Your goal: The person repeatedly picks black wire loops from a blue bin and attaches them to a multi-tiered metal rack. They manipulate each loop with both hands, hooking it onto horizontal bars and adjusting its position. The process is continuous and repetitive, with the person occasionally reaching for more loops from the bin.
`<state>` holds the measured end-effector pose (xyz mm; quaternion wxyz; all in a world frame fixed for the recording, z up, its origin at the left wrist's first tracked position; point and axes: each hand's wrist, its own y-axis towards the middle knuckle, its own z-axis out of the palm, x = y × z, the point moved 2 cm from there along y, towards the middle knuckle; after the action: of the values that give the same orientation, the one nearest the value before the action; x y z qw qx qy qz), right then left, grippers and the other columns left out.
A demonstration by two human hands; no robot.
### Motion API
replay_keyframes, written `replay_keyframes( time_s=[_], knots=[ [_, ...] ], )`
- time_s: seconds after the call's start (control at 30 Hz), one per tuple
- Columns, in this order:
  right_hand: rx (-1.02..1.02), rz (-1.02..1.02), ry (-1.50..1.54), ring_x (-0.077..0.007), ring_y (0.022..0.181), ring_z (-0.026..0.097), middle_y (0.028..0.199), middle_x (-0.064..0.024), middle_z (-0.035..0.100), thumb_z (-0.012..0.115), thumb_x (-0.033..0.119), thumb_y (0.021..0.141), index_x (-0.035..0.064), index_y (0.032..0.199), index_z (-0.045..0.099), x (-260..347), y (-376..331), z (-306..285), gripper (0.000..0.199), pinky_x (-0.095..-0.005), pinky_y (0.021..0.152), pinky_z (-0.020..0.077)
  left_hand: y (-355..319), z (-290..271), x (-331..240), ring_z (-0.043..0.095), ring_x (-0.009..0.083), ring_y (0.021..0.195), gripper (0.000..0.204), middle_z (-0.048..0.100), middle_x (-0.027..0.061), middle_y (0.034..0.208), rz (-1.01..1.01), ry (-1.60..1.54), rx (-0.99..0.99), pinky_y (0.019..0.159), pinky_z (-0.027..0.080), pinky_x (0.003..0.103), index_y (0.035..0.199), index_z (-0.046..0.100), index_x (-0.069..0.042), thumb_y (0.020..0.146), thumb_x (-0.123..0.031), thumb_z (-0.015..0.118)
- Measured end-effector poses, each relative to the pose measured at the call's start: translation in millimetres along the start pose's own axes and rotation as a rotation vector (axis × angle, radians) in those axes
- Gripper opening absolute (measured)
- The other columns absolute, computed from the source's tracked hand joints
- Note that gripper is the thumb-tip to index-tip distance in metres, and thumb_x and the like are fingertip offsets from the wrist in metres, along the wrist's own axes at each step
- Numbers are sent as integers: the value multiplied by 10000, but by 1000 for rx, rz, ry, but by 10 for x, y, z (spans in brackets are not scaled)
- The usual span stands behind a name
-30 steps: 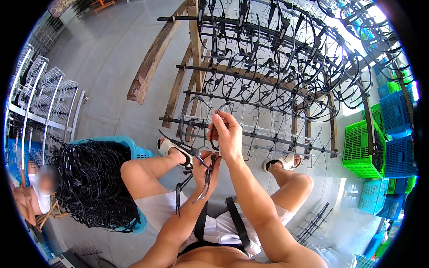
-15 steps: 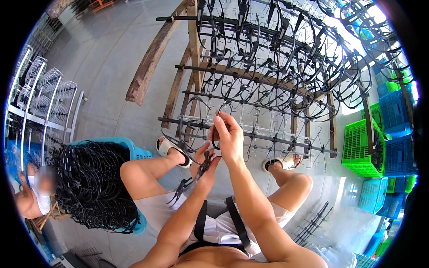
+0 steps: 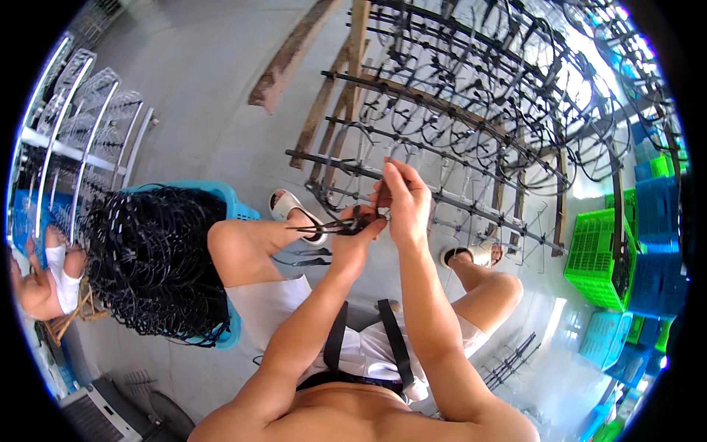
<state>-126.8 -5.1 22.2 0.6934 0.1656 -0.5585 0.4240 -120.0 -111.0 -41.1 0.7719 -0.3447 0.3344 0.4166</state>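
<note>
We are handling black eyeglass frames (image 3: 335, 225) at the rack (image 3: 471, 147), centre frame.

Our left hand (image 3: 359, 234) is clamped around them; our right hand (image 3: 403, 202) is pinching them too. A blue basket (image 3: 221, 197) is sitting lower left.

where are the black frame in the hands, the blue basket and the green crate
black frame (image 3: 335, 227), head view, on its arm by the left fingers
blue basket (image 3: 230, 202), head view, on its rim
green crate (image 3: 593, 254), head view, on its side wall

Grey concrete floor (image 3: 213, 81) bears wooden rack (image 3: 471, 125), blue basket (image 3: 221, 199), green crate (image 3: 600, 254)
</note>
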Motion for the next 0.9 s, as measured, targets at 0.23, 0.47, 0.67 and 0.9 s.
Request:
replay_keyframes(
  time_s=[0.23, 0.47, 0.67, 0.9],
  knots=[
    [-69, -32, -81, -111, 538, 490, 681, -26, 549, 603, 236, 900, 34, 996, 617, -199, 64, 8, 224, -242, 475, 395, -97, -29, 293, 578, 126, 862, 158, 629, 53, 920, 117, 212, -124, 774, 459, 285, 986, 587, -32, 840, -85, 619],
    [22, -108, -31, -90, 565, 490, 680, 5, 521, 627, 273, 896, 86, 925, 581, -280, 93, -126, 195, -230, 482, 397, -187, -75, 253, 607, 152, 846, 374, 658, 90, 975, 97, 538, -4, 769, 465, 302, 1160, 567, -67, 829, -207, 668],
    [-62, -71, 37, -100, 603, 497, 731, 1, 530, 619, 272, 906, 85, 1039, 555, -209, 33, -24, 239, -240, 515, 413, -247, -62, 225, 599, 148, 908, 353, 651, 83, 1019, 248, 399, -56, 819, 450, 292, 1159, 588, -87, 826, -172, 671],
    [-91, -144, -211, -117, 586, 528, 736, -38, 589, 597, 257, 912, 31, 1070, 582, -171, 43, 46, 277, -256, 536, 436, -127, -207, 254, 576, 157, 930, 345, 613, 72, 1026, 308, 556, -15, 829, 448, 309, 1123, 562, -61, 814, -150, 685]
  ],
)
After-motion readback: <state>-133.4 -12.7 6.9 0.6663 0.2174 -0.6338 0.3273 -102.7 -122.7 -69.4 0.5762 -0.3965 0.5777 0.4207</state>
